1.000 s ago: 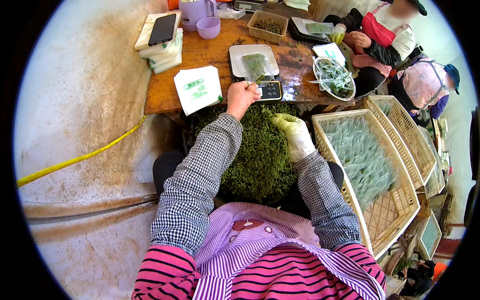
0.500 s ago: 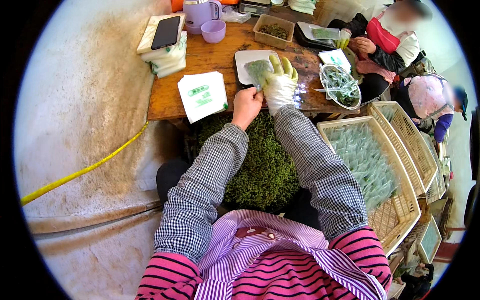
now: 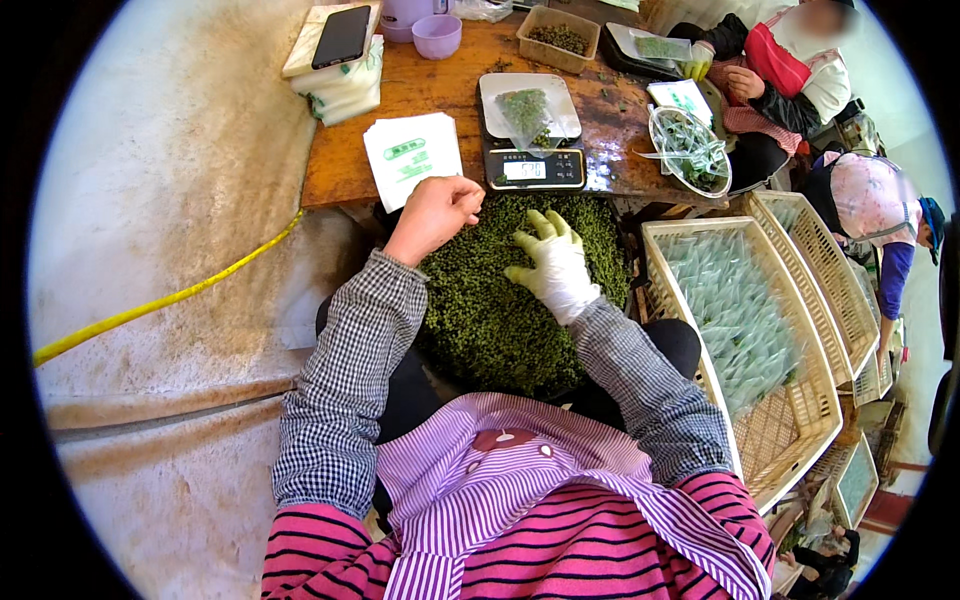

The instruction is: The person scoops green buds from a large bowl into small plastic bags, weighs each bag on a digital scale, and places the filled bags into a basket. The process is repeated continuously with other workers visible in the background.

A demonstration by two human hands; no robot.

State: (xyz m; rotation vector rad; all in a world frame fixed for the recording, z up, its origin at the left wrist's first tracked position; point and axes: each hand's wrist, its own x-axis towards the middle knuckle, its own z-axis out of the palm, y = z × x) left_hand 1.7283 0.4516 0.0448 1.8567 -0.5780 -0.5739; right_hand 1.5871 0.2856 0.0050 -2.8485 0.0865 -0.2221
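My left hand [image 3: 437,217] is bare and hovers at the near right corner of a stack of white printed bags [image 3: 412,152], its fingers curled together with nothing visible in them. My right hand [image 3: 555,262], in a whitish glove with yellow-green fingertips, is spread over a large heap of small green berries [image 3: 505,325], fingers apart and touching or just above the surface. On the digital scale [image 3: 553,104] lies a clear bag of green berries [image 3: 524,112], untouched, and its display is lit.
A crate [image 3: 650,238] of filled clear bags stands at right, more crates beyond. On the wooden table [image 3: 420,92] are a phone [image 3: 342,37] on stacked bags, a purple bowl [image 3: 437,36], a tub of berries [image 3: 558,38] and a basket [image 3: 690,150]. Two people work at far right.
Both hands have drawn back from the bag, leaving it on the scale. My right hand came down over the berry heap; my left moved left toward the bag stack. The scale display is now uncovered.
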